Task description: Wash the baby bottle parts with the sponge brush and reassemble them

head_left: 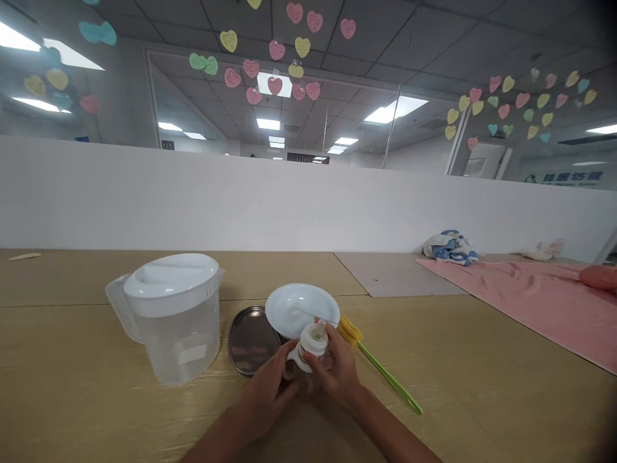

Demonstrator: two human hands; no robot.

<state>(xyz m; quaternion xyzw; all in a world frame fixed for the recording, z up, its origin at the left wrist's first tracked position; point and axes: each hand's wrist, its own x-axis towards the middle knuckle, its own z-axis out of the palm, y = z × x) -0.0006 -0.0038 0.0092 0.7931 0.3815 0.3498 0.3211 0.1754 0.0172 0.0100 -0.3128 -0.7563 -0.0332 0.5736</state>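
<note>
A small clear bottle with a white collar and a pale, see-through top (314,339) is held upright between both hands, near the table's front. My left hand (270,392) is closed round its left side, by a white handle. My right hand (340,368) grips the collar from the right, fingers wrapped against it. Just behind the bottle stands a white bowl (289,308) with a thin rod-like thing lying in it. A dark oval metal tray (253,341) sits left of the bowl. The bottle's lower part is blurred and partly hidden by the fingers.
A lidded clear plastic pitcher (180,328) stands at left. Right of the bowl lies a brush with a yellow head (350,330) and green handle (390,379). A blue-and-white cloth (450,248) and a pink cloth (535,296) lie farther right, before a white partition (270,206).
</note>
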